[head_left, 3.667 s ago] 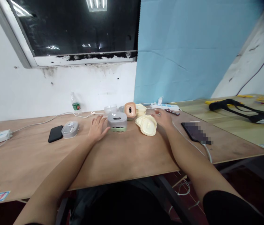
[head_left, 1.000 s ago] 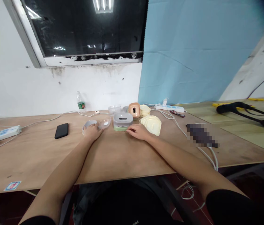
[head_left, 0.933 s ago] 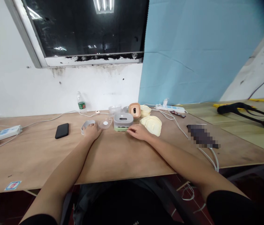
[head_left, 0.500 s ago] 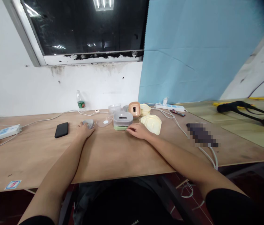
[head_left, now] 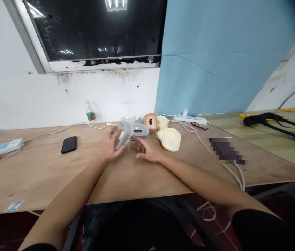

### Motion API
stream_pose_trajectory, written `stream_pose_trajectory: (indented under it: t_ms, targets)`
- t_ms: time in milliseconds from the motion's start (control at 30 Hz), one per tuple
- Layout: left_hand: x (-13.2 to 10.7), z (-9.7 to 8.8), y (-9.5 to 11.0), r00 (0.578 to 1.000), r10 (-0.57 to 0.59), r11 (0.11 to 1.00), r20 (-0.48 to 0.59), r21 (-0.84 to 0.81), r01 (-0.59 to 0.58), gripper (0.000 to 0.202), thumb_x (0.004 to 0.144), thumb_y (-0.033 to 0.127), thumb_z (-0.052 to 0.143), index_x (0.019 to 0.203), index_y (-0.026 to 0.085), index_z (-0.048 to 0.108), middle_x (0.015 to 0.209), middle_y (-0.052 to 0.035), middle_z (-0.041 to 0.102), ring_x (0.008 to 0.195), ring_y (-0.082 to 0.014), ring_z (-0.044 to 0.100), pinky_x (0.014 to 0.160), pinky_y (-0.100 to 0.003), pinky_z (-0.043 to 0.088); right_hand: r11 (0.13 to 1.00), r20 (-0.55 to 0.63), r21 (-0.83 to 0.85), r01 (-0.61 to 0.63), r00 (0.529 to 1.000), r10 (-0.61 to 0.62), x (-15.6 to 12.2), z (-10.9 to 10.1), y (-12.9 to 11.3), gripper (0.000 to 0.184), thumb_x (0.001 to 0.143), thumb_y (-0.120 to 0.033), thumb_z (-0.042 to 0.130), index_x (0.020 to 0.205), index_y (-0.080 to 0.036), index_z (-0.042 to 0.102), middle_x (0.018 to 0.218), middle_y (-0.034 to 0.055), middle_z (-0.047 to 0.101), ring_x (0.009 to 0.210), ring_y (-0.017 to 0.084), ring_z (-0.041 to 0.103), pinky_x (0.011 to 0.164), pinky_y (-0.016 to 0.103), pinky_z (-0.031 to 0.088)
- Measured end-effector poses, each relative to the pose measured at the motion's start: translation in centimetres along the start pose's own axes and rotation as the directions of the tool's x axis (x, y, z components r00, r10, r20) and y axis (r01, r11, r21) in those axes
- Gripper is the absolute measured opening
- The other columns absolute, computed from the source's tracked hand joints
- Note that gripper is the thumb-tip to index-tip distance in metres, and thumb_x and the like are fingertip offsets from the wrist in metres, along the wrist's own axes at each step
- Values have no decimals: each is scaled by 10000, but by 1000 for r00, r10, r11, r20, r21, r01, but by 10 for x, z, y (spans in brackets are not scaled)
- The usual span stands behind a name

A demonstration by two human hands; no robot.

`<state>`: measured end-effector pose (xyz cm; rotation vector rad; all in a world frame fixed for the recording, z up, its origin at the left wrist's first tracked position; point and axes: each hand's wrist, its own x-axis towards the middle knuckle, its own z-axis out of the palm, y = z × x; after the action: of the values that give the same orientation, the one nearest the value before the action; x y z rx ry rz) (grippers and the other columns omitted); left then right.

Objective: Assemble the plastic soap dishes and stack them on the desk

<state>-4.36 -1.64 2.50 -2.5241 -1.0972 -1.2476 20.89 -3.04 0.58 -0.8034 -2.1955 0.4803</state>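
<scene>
My left hand (head_left: 110, 148) grips a grey plastic lid (head_left: 123, 134) and holds it tilted on edge just above the wooden table (head_left: 137, 174). My right hand (head_left: 147, 151) hovers beside it with fingers spread, empty, a short way right of the lid. Behind both hands stands a grey box with a green base (head_left: 140, 131). Further right lies a pile of cream plastic lids (head_left: 170, 138), and a pink box (head_left: 150, 121) sits behind with another cream stack (head_left: 162, 121).
A black phone (head_left: 69, 144) lies left of my hands. A second phone with a white cable (head_left: 227, 150) lies to the right. A water bottle (head_left: 90, 112), a power strip (head_left: 2, 147) at the left and another power strip (head_left: 190, 119) stand near the wall.
My left hand has picked the grey lid up off the table and brought it right, toward the middle. My right hand has left the grey box's base and opened.
</scene>
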Motion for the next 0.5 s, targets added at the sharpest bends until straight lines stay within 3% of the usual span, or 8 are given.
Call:
stream_pose_trajectory:
  t_ms: [67, 133, 200, 300, 500]
  targets:
    - [-1, 9, 16, 965, 232, 970, 127, -107, -219, 772, 804, 562, 556, 1431, 167, 341, 1510, -174, 213, 1377, -367, 281, 1109, -485, 301, 997, 14, 72, 22, 1000, -23, 0, 7, -6, 855, 697, -741, 600, 1340, -197, 456, 1199, 129, 603, 925, 228, 625, 713, 322, 527]
    - [-2, 17, 24, 941, 306, 946, 147, -157, -284, 749, 820, 555, 550, 1441, 194, 337, 1520, -172, 195, 1387, -382, 254, 1112, -520, 283, 993, -1, 116, 9, 1000, -9, -1, 12, -11, 794, 707, -751, 578, 1282, -208, 501, 1190, 112, 608, 1004, 255, 606, 804, 366, 525]
    - [-2, 20, 24, 939, 312, 941, 141, -182, -285, 734, 847, 533, 525, 1464, 205, 297, 1527, -173, 177, 1397, -380, 236, 1110, -532, 281, 983, -52, 178, -39, 997, 49, 0, 14, -12, 757, 727, -719, 592, 1291, -226, 480, 1215, 105, 592, 1017, 256, 604, 825, 381, 524]
    - [-1, 18, 20, 942, 305, 940, 138, -206, -274, 740, 869, 517, 497, 1488, 206, 238, 1533, -174, 161, 1405, -374, 220, 1110, -530, 285, 950, -101, 304, -78, 988, 113, 1, 15, -12, 842, 706, -677, 652, 1370, -245, 366, 1282, 124, 544, 1032, 261, 602, 797, 374, 535]
    - [0, 16, 22, 920, 374, 906, 115, -256, -336, 726, 874, 494, 503, 1486, 220, 224, 1534, -172, 163, 1395, -379, 237, 1109, -537, 282, 939, -121, 340, -55, 987, 102, 1, 17, -10, 868, 680, -674, 675, 1349, -219, 361, 1249, 130, 549, 1072, 284, 573, 858, 412, 503]
